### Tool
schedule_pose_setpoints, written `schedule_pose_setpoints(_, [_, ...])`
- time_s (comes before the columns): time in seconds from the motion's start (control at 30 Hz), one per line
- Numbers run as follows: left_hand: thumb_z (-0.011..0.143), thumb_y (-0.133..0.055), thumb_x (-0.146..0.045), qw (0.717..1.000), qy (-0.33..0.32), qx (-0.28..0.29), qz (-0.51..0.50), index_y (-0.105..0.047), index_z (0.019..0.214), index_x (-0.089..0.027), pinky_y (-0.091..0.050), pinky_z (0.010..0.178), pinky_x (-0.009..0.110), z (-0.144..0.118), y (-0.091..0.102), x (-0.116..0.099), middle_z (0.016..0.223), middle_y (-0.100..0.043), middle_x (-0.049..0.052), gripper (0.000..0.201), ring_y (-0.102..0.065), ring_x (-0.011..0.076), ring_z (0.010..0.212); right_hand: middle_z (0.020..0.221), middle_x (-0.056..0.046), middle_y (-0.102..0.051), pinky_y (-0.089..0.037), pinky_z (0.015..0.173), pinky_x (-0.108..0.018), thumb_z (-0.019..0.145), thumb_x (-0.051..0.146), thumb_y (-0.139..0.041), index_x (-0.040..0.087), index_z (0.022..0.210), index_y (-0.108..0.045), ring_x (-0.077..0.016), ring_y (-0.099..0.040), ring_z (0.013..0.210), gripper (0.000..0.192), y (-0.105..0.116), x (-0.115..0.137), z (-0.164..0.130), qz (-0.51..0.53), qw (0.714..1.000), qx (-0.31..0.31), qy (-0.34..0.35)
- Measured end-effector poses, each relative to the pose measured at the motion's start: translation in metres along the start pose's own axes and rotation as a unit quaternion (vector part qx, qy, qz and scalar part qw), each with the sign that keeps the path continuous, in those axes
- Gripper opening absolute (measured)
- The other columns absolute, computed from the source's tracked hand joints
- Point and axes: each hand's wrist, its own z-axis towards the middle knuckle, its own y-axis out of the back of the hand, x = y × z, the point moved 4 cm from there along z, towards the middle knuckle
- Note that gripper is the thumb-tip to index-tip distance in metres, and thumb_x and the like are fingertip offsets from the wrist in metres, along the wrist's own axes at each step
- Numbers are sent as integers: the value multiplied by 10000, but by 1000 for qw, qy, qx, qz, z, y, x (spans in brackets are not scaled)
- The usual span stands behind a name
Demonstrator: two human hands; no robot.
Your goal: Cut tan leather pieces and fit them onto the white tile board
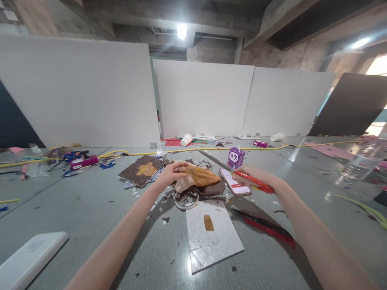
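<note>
My left hand (173, 175) curls over a crumpled, orange-brown and cream piece (198, 177) and grips its left end. In my right hand (256, 176) is a red-handled tool (253, 181) with a long, thin grey blade pointing up and left; I cannot tell its exact kind. Just below the crumpled piece is a roll of tape (186, 200) with dark scraps inside its ring. Nearer to me lies a white marble-patterned board (216, 239) bearing a small brown patch (208, 222). A lit phone (235, 182) lies under my right hand.
A purple drink carton (236, 157) stands behind the phone. A black-and-red tool (266, 228) lies right of the board. At left are a dark patterned sheet (142, 170) and a white slab (32, 257). A yellow cable (169, 152) crosses behind; scraps are scattered around.
</note>
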Motion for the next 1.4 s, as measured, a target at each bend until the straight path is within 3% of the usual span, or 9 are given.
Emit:
schedule_pose_setpoints(0.3, [588,-508,-146,994,-65,-18,81,-551,997,-144,-401,815,314,56,4,-10,1042,-572,59,412,-538,189,898,551,-8,-513,-317,500,-218,752,523,-324,169,587,-458,-116,-451,509,413,14,10,4,-67,990,-126,14])
schedule_pose_setpoints(0.5, [523,-490,-73,980,-69,77,171,-648,753,-162,-419,735,276,40,-31,11,776,-654,36,294,-576,196,757,562,-46,-566,-331,515,-220,764,545,-291,152,594,-513,-137,-511,533,482,13,11,9,-85,982,-160,-47])
schedule_pose_setpoints(0.7, [552,-447,-55,969,-78,55,226,-610,766,-189,-396,777,271,30,-30,17,822,-636,27,301,-550,184,820,705,-134,-633,-353,559,-228,771,531,-331,107,703,-602,-194,-581,668,508,3,17,17,-150,973,-147,-93])
schedule_pose_setpoints(0.8, [561,-430,-35,967,-88,4,239,-562,802,-181,-393,775,295,17,-21,-1,803,-595,28,311,-535,180,797,767,-158,-642,-364,581,-228,770,516,-355,91,756,-620,-207,-591,725,500,-3,16,22,-171,969,-147,-103])
schedule_pose_setpoints(0.93, [677,-377,-69,963,-103,-82,233,-490,831,-178,-398,767,307,-26,-25,-21,889,-509,44,220,-502,167,839,782,-165,-645,-371,558,-233,771,466,-380,87,780,-634,-216,-598,738,456,-18,18,36,-154,971,-140,-119])
schedule_pose_setpoints(1.0, [714,-425,-128,970,-112,-144,158,-464,878,-188,-418,746,301,-53,-33,-22,893,-487,38,179,-508,161,822,793,-178,-645,-374,561,-238,763,417,-415,83,784,-641,-226,-599,754,404,-28,23,45,-151,971,-131,-132])
schedule_pose_setpoints(1.13, [741,-475,-202,975,-83,-204,16,-432,966,-209,-447,737,298,-89,-52,-6,964,-446,42,228,-523,144,815,850,-177,-639,-372,588,-231,774,237,-389,81,815,-637,-212,-595,796,296,-48,40,61,-138,972,-136,-130])
schedule_pose_setpoints(1.27, [747,-481,-203,972,-82,-222,2,-456,1012,-217,-459,758,303,-98,-56,-1,1023,-403,56,267,-524,153,855,873,-138,-634,-368,617,-220,747,202,-397,101,832,-617,-190,-581,819,256,-64,60,57,-116,977,-138,-112])
schedule_pose_setpoints(1.4, [759,-477,-200,968,-126,-215,37,-439,1057,-239,-489,705,303,-103,-57,-12,1041,-382,68,303,-541,145,795,813,-127,-624,-361,570,-216,700,226,-455,93,823,-598,-184,-573,742,230,-78,79,42,-72,985,-118,-100])
